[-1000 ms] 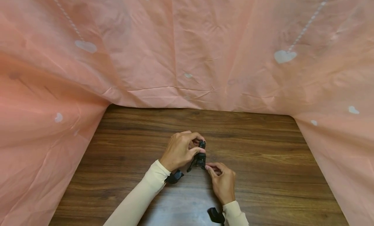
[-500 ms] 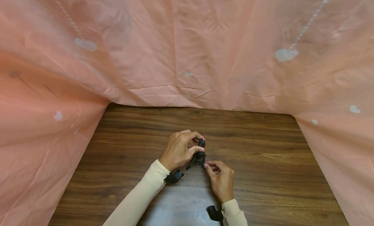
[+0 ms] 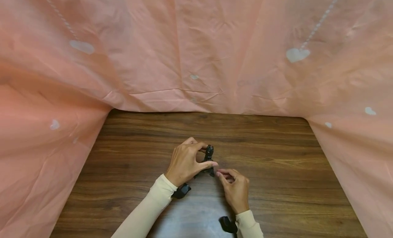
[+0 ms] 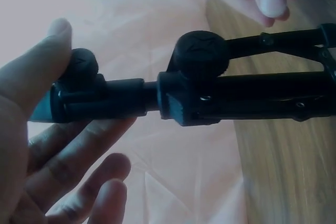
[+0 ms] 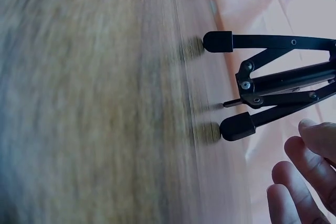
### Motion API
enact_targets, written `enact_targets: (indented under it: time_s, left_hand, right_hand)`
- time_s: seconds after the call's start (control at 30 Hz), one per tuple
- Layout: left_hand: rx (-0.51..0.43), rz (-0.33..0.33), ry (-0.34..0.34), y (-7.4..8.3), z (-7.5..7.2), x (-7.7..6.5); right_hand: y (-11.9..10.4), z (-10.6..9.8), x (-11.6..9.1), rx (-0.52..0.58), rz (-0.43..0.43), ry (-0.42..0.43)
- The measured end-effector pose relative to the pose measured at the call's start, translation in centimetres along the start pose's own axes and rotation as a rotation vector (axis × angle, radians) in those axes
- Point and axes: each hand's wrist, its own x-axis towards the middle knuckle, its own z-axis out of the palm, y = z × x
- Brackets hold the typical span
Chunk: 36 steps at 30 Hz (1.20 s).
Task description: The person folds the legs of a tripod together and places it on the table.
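A small black tripod (image 3: 209, 152) stands on the wooden table, its rubber-tipped legs (image 5: 239, 126) spread a little in the right wrist view. My left hand (image 3: 184, 161) holds it by the head; in the left wrist view the thumb (image 4: 39, 66) lies by a small knob and the fingers pass beneath. A larger round knob (image 4: 201, 53) sits farther along the column. Just right of the legs, my right hand (image 3: 236, 188) is apart from the tripod, with loosely bent fingers (image 5: 299, 179) and nothing visible in them.
The dark brown wooden table (image 3: 276, 156) spreads around both hands. A pink cloth (image 3: 196, 53) with white hearts hangs behind and at both sides. Black wrist mounts (image 3: 182, 191) are strapped at both cuffs.
My right hand has come off the tripod leg and sits slightly to the right. The left thumb has moved across the tripod, which looks turned a little.
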Motion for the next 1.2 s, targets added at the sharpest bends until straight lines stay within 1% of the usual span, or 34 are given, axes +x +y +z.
enact_targets:
  time_s: [0.13, 0.3, 0.6, 0.77, 0.93, 1.0, 1.07, 1.13, 1.2]
  left_hand:
    - [-0.028, -0.006, -0.026, 0.0, -0.3, 0.1]
    - [-0.083, -0.020, -0.090, -0.1, -0.7, 0.4]
    - [-0.220, -0.087, -0.205, -0.4, -1.4, 0.8]
    - [-0.307, -0.123, -0.282, -0.6, -1.7, 1.1]
    - [-0.371, -0.121, -0.340, -1.1, -1.8, 1.3]
    - [-0.385, -0.111, -0.349, -1.2, -1.8, 1.2]
    - [-0.373, -0.102, -0.345, -1.3, -1.8, 1.1]
    - [-0.343, -0.101, -0.323, -1.2, -1.8, 0.8]
    - [-0.306, -0.098, -0.283, -1.1, -1.6, 0.5]
  right_hand:
    - [-0.2, 0.0, 0.0, 0.004, 0.007, -0.002]
    - [-0.3, -0.1, 0.0, -0.005, 0.008, 0.000]
    - [-0.7, -0.3, 0.1, -0.013, 0.012, -0.002]
    - [-0.8, -0.3, 0.1, -0.013, 0.025, -0.007]
    - [-0.9, -0.3, 0.0, -0.006, 0.033, -0.008]
    - [-0.8, -0.2, -0.1, -0.007, 0.029, -0.007]
    - [-0.8, -0.2, -0.2, -0.006, 0.023, -0.006]
    - [-0.8, -0.2, -0.3, -0.006, 0.015, -0.002]
    - [-0.7, -0.2, -0.3, -0.005, 0.006, 0.002]
